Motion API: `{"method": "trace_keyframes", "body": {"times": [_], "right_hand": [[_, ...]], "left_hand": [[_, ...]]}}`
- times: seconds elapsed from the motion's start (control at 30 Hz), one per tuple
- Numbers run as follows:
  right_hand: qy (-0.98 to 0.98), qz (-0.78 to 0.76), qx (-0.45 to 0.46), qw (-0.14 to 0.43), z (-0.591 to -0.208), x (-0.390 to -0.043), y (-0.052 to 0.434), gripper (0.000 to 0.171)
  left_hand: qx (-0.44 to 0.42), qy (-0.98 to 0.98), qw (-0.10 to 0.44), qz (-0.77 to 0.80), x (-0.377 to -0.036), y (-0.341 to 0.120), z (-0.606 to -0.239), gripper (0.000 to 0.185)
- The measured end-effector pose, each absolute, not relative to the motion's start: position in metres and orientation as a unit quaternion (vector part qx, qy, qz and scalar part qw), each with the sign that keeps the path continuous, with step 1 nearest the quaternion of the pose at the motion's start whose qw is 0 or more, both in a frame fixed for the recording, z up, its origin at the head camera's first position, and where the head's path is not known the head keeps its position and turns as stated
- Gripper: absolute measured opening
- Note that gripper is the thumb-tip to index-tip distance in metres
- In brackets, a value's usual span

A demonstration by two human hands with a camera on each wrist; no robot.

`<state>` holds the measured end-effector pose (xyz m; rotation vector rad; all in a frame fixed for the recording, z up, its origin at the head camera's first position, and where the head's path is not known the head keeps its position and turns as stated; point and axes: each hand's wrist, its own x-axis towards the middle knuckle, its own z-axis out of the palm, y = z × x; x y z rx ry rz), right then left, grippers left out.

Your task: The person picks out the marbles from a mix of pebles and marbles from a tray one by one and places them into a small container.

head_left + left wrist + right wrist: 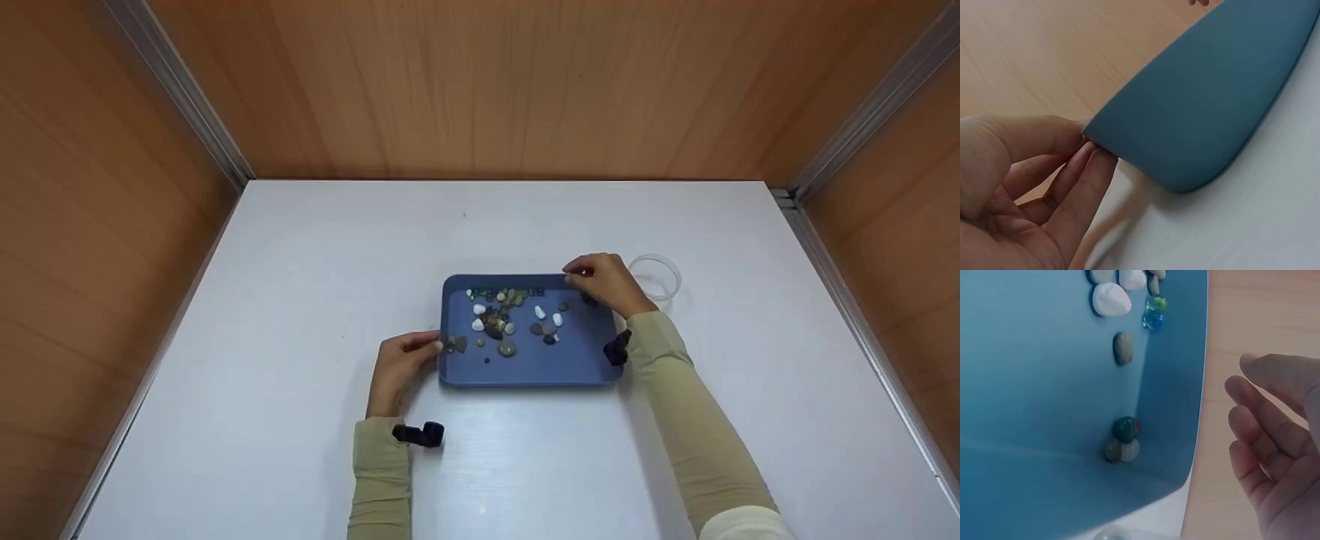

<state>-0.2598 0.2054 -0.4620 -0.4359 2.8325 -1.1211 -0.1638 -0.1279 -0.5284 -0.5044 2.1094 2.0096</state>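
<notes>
A white table (300,300) fills the floor of a booth with wood-grain walls (525,82) and grey metal corner rails. Near its middle lies a blue rectangular tray (540,367), its far half strewn with pebbles (502,322): white, grey, brown and a few green or blue glassy ones, most of them gathered toward the far left. Just beyond the tray's far right corner stands a small clear plastic cup (660,276), partly hidden by the right hand. Both arms wear pale beige sleeves (690,405) with a small black device strapped at each wrist. The left hand (401,364) is at the tray's left edge; the left wrist view shows its thumb and fingertips (1092,160) pinching the tray's rim at the corner, the tray's blue underside (1207,107) rising above them, so that edge seems lifted a little. The right hand (606,281) hovers over the tray's far right corner; in the right wrist view its fingers (1264,433) are loosely curved, apart and holding nothing, just outside the rim. In that view a dark green stone (1124,429) sits with two paler ones in the tray's corner, and a white pebble (1112,299) and a blue glass bead (1152,320) lie farther along.
</notes>
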Motion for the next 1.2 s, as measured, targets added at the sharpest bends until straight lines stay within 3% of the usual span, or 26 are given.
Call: {"method": "trace_keyframes", "body": {"times": [1.2], "right_hand": [[0.932, -0.322, -0.145, 0.088, -0.485, -0.256, 0.176, 0.025]], "left_hand": [[-0.180, 0.701, 0.097, 0.683, -0.161, -0.123, -0.527, 0.025]]}}
